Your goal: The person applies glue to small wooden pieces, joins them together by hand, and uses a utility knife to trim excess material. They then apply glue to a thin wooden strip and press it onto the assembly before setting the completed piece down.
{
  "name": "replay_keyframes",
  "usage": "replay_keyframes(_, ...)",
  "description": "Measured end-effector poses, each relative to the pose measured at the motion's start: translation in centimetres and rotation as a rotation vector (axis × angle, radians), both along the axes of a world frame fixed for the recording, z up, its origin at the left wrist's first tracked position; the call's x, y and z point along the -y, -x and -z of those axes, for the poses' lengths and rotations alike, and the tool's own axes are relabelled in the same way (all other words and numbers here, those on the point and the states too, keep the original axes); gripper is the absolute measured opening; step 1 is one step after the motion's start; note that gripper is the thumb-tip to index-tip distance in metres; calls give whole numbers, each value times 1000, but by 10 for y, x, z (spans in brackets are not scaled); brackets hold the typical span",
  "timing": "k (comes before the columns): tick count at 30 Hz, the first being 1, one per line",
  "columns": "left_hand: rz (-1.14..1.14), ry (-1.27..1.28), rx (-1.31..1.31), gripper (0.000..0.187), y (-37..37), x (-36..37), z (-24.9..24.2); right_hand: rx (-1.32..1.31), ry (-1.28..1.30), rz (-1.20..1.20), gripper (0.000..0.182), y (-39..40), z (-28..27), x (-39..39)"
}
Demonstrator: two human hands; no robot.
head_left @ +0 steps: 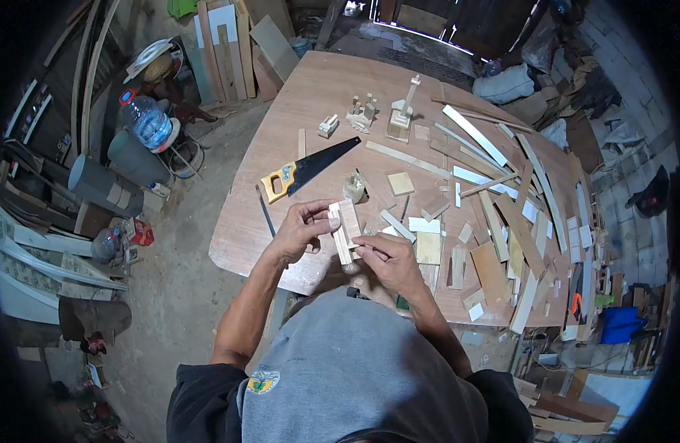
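Observation:
Between my two hands is a small stack of pale wood strips [347, 230], held over the near edge of the table. My left hand [307, 227] pinches its left side with thumb and fingers. At the lower right of the strips, my right hand [388, 257] has its fingertips closed on the wood. Just beyond them stands a small jar [354, 187] with a stick in it. A handsaw [310, 168] with a yellow handle lies farther left, and a flat square of wood [401, 183] lies to the right of the jar.
Small wooden models [361, 111] stand at the back of the brown table [240, 221]. Many wood strips and offcuts [495, 266] cover its right side. A water bottle [149, 122] sits on a stool at the left. A blue bin [622, 325] is at the far right.

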State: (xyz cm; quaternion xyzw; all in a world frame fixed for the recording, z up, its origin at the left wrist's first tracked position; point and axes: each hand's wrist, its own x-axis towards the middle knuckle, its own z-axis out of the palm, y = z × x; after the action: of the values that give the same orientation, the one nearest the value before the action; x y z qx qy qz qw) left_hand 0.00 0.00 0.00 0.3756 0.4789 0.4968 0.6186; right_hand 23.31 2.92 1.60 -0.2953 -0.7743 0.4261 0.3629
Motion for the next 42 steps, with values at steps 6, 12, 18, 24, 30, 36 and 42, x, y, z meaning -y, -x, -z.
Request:
replay_keyframes(6, -30, -11, -10, 57, 3, 5, 1, 18, -97, -27, 26, 6, 6, 0)
replay_keyframes(12, -155, -18, -83, 54, 37, 8, 18, -71, 528, 249, 23, -42, 27, -24)
replay_keyframes(18, -283, 9, -117, 53, 76, 28, 46, 81, 918, 330, 23, -119, 143, 2)
replay_keyframes(24, -497, 172, -58, 52, 77, 60, 104, -24, 907, 369, 19, -177, 309, 82)
replay_keyframes(30, -597, 249, 85, 50, 60, 84, 143, 603, -77, 1, 22, -133, 213, 78)
replay_keyframes(36, -556, 195, 164, 54, 42, 81, 137, -146, 788, 175, 21, -57, 145, 46)
replay_keyframes(42, -451, 20, 289, 60, 13, 53, 88, -181, 795, -17, 21, -17, 73, 17)
